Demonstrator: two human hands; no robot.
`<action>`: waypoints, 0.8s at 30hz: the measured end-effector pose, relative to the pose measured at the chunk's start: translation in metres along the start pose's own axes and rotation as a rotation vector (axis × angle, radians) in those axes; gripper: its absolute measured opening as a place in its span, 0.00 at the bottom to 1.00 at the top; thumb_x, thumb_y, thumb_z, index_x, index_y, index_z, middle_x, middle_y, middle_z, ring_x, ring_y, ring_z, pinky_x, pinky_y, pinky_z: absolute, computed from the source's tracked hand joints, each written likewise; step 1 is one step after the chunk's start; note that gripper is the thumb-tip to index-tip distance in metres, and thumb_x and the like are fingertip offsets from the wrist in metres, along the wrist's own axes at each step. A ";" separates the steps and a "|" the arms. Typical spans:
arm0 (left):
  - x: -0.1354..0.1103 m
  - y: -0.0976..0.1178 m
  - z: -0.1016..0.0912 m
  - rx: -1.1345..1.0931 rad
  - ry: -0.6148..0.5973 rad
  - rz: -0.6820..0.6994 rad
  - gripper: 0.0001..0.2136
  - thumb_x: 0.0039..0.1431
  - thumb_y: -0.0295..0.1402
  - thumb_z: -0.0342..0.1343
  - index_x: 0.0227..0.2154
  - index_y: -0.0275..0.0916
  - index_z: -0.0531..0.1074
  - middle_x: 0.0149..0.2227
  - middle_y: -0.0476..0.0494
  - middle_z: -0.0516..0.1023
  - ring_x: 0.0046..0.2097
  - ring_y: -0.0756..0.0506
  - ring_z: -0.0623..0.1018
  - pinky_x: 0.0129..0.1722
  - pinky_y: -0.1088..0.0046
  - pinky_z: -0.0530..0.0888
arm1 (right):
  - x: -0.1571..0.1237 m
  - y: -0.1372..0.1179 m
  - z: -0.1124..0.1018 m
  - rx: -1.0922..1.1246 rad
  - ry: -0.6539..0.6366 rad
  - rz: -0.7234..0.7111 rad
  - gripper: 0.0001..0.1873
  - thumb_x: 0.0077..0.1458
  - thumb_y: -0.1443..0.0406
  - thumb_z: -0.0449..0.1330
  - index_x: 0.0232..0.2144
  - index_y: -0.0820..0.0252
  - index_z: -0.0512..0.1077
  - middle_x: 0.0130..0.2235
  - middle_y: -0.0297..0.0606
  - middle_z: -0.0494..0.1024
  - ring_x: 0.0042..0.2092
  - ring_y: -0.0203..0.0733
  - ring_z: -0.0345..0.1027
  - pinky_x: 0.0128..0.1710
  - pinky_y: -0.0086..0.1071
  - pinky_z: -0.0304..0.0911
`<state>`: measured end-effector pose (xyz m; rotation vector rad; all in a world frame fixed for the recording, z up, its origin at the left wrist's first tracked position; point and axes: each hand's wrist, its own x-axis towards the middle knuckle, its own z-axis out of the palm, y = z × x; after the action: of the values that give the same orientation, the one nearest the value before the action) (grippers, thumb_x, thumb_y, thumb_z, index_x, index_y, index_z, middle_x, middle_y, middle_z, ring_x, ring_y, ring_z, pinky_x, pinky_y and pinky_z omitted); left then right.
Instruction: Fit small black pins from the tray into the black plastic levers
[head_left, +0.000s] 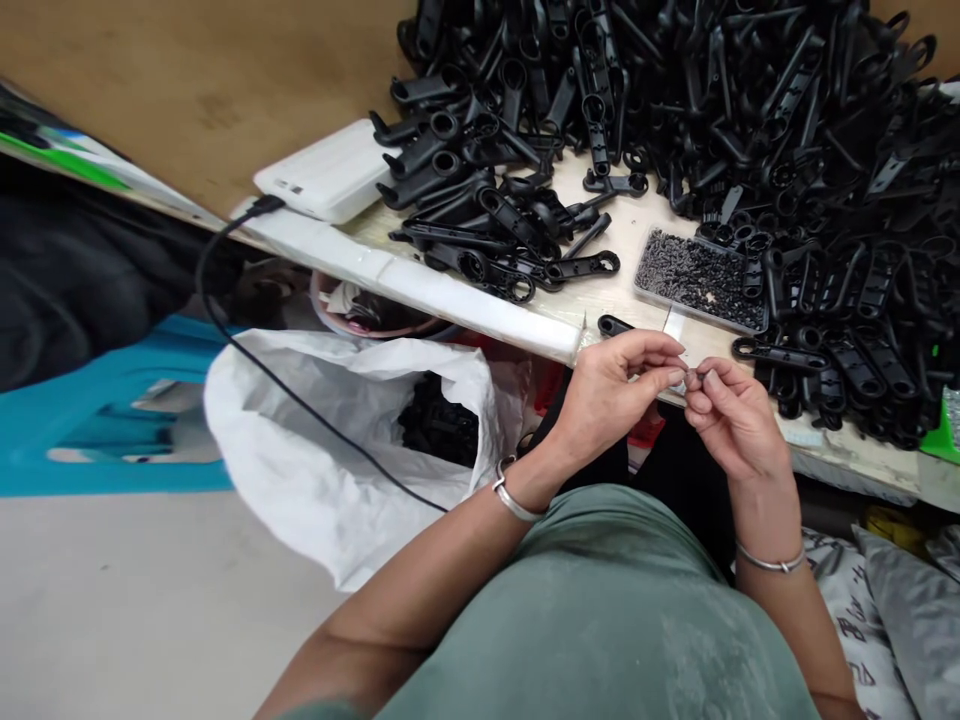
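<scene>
My left hand [611, 392] and my right hand [742, 420] meet at the bench's front edge, fingertips almost touching. My right thumb and fingers are pinched together on something too small to make out. The left fingers are also drawn together, and what they hold, if anything, is hidden. Just beyond the left fingers lies a black plastic arm-shaped part [615, 325], its near end covered by the hand. A clear shallow box [646, 290] full of tiny dark pieces, perhaps screws, stands behind my hands. Close by on the right are more black parts [851, 360].
A large heap of black plastic parts [720, 90] covers the back of the bench [626, 235]. At left, a white device [330, 170] has a black cable [300, 385] hanging across an open white sack [300, 500] with black pieces inside. A blue plastic stool [150, 400] stands beyond.
</scene>
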<state>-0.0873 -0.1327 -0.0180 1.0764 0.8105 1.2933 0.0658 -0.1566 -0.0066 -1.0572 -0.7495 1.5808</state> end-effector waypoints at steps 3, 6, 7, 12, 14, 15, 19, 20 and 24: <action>-0.002 -0.002 0.003 0.006 0.005 0.002 0.07 0.49 0.25 0.64 0.33 0.36 0.78 0.32 0.48 0.83 0.35 0.50 0.83 0.40 0.77 0.79 | -0.002 0.002 -0.002 0.007 0.011 0.004 0.13 0.41 0.61 0.75 0.29 0.57 0.78 0.26 0.29 0.75 0.24 0.26 0.64 0.22 0.19 0.67; -0.004 -0.003 0.005 0.026 0.012 0.006 0.07 0.49 0.25 0.63 0.33 0.36 0.78 0.32 0.48 0.83 0.35 0.50 0.82 0.40 0.77 0.79 | -0.004 0.005 -0.004 -0.014 0.024 -0.017 0.14 0.42 0.59 0.75 0.30 0.57 0.79 0.28 0.31 0.76 0.25 0.26 0.66 0.24 0.19 0.69; -0.005 -0.004 0.005 0.033 0.011 0.008 0.06 0.49 0.25 0.63 0.33 0.36 0.78 0.32 0.48 0.83 0.35 0.50 0.82 0.40 0.77 0.79 | -0.004 0.005 -0.004 -0.020 0.029 -0.026 0.15 0.42 0.58 0.75 0.30 0.57 0.79 0.28 0.31 0.77 0.26 0.26 0.67 0.25 0.19 0.69; -0.005 -0.004 0.007 0.040 0.005 -0.004 0.06 0.48 0.25 0.64 0.32 0.36 0.78 0.31 0.49 0.82 0.35 0.50 0.82 0.40 0.76 0.78 | -0.007 0.007 -0.005 -0.066 0.070 -0.069 0.13 0.40 0.61 0.76 0.29 0.57 0.79 0.23 0.29 0.75 0.22 0.27 0.67 0.24 0.20 0.70; -0.006 -0.004 0.007 0.002 0.003 -0.023 0.06 0.47 0.25 0.65 0.31 0.36 0.78 0.31 0.49 0.82 0.35 0.50 0.81 0.39 0.76 0.79 | -0.008 0.007 -0.005 -0.091 0.090 -0.080 0.12 0.42 0.61 0.75 0.29 0.58 0.79 0.22 0.29 0.76 0.22 0.28 0.67 0.23 0.21 0.70; -0.006 -0.004 0.007 -0.025 0.002 -0.037 0.06 0.47 0.25 0.65 0.31 0.36 0.78 0.30 0.48 0.82 0.35 0.50 0.81 0.39 0.76 0.79 | -0.008 0.007 -0.006 -0.096 0.098 -0.086 0.11 0.42 0.61 0.75 0.29 0.58 0.79 0.24 0.30 0.77 0.22 0.28 0.67 0.23 0.22 0.70; -0.008 -0.003 0.008 -0.139 0.006 -0.117 0.10 0.45 0.28 0.69 0.32 0.35 0.77 0.29 0.48 0.81 0.33 0.50 0.81 0.37 0.75 0.79 | -0.009 0.009 -0.008 -0.090 0.115 -0.146 0.11 0.44 0.60 0.74 0.30 0.58 0.80 0.28 0.31 0.78 0.25 0.28 0.68 0.24 0.21 0.70; -0.009 -0.003 0.008 -0.166 0.010 -0.145 0.11 0.45 0.30 0.70 0.32 0.34 0.77 0.29 0.48 0.81 0.31 0.50 0.81 0.35 0.75 0.79 | -0.010 0.010 -0.008 -0.087 0.120 -0.161 0.10 0.44 0.60 0.74 0.29 0.57 0.80 0.27 0.31 0.77 0.25 0.27 0.68 0.24 0.21 0.69; -0.012 -0.003 0.010 -0.252 0.026 -0.247 0.16 0.41 0.34 0.74 0.32 0.34 0.76 0.26 0.48 0.81 0.27 0.51 0.80 0.29 0.77 0.77 | -0.014 0.010 -0.005 -0.050 0.117 -0.125 0.11 0.43 0.60 0.74 0.29 0.57 0.80 0.26 0.30 0.75 0.24 0.26 0.64 0.21 0.19 0.66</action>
<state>-0.0788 -0.1461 -0.0189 0.7357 0.7511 1.1650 0.0674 -0.1732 -0.0141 -1.1073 -0.7640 1.3887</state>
